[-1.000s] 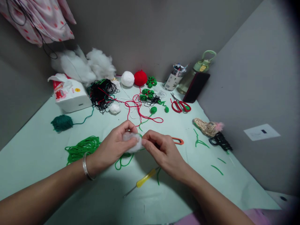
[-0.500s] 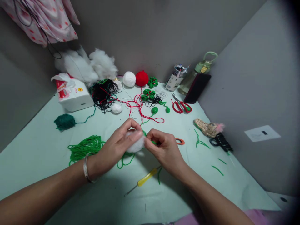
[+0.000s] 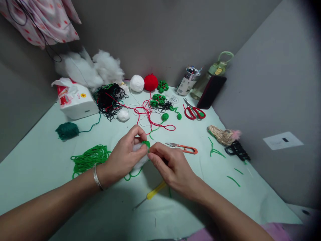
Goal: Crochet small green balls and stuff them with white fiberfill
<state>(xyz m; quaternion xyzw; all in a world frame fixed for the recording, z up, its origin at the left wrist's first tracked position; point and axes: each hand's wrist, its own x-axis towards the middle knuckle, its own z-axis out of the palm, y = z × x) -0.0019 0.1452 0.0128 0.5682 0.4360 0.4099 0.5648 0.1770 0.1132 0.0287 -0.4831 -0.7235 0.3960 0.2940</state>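
Between the fingers of my left hand [image 3: 121, 155] are a tuft of white fibre stuffing [image 3: 140, 162] and a small green crocheted piece [image 3: 146, 144] at its upper right. My right hand [image 3: 174, 165] has its thumb and forefinger pinched at the edge of that green piece. Most of the piece is hidden by my fingers. Beneath my right hand lies a crochet hook [image 3: 153, 192] with a yellow handle. Orange thread snips [image 3: 189, 149] rest just beyond my right knuckles. A skein of green yarn [image 3: 90, 159] is left of my left hand, with a loose loop near the stuffing.
Red-handled scissors [image 3: 192, 113] lie at the back right, near a pen cup [image 3: 187, 83], a bottle [image 3: 207, 78] and a dark phone [image 3: 212, 92]. Tangled red yarn [image 3: 147, 115] spreads beyond my hands. A tissue pack [image 3: 79, 105] and heaps of stuffing [image 3: 107, 68] stand back left.
Both hands have shifted slightly left, and my right fingers have closed in on the green piece. More of that piece shows above my left thumb, and the snips are more exposed.
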